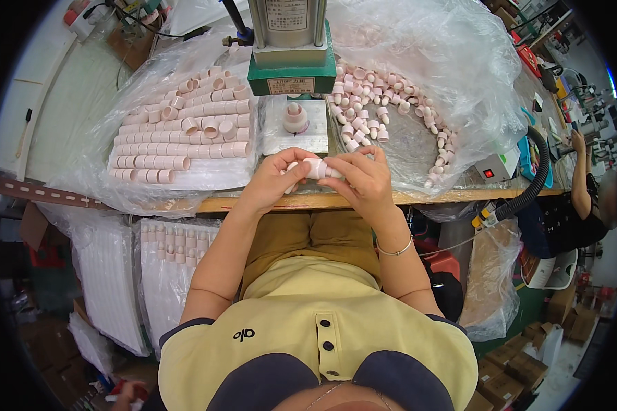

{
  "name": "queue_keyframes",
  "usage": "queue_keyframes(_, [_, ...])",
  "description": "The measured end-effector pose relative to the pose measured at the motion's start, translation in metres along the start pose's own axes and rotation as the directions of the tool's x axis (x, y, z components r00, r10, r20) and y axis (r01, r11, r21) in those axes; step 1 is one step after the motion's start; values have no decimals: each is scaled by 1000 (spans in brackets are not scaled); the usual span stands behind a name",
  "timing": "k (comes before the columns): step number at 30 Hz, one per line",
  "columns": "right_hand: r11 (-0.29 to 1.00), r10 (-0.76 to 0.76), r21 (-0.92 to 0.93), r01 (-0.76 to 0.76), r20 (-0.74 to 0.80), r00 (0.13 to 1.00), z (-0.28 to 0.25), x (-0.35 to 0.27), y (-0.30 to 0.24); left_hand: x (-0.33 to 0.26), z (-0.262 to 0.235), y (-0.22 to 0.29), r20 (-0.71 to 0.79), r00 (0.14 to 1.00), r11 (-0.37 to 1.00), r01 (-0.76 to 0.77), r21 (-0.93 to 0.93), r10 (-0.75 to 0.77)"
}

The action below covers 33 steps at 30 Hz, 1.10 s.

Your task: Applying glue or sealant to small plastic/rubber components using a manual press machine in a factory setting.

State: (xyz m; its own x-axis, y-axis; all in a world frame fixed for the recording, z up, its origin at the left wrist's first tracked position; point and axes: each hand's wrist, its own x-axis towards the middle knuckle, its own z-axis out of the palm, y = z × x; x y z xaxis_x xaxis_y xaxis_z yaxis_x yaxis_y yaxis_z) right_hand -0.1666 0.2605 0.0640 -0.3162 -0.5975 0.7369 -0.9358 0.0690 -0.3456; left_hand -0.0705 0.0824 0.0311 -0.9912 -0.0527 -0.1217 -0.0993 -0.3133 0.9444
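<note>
Wooden workbench edge carries plastic-bagged pink caps; both hands pinch one pink cap together.

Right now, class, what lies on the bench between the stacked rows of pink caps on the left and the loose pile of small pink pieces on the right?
In the head view, a pale metal plate carrying one pink cap on a fixture, under the green press.
</note>
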Motion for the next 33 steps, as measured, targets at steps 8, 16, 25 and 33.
queue_keyframes(8, [973, 135, 172, -154, 116, 984, 15, 0, -5, -14, -14, -6, -157, 987, 988, -5, 155, 30])
queue_keyframes(16, [994, 62, 78, -73, 137, 989, 13, -7, -15, -14, -7, -9, -82, 992, 979, -74, 189, 91])
queue_keyframes(25, [660, 476, 445, -605, 375, 795, 32, -23, -13, -59, 0, 13, -175, 908, 891, -311, 331, 382])
queue_keyframes(33, [616, 513, 491, -616, 344, 787, 37, -16, -22, -53, 0, 13, -183, 916, 857, -241, 456, 356])
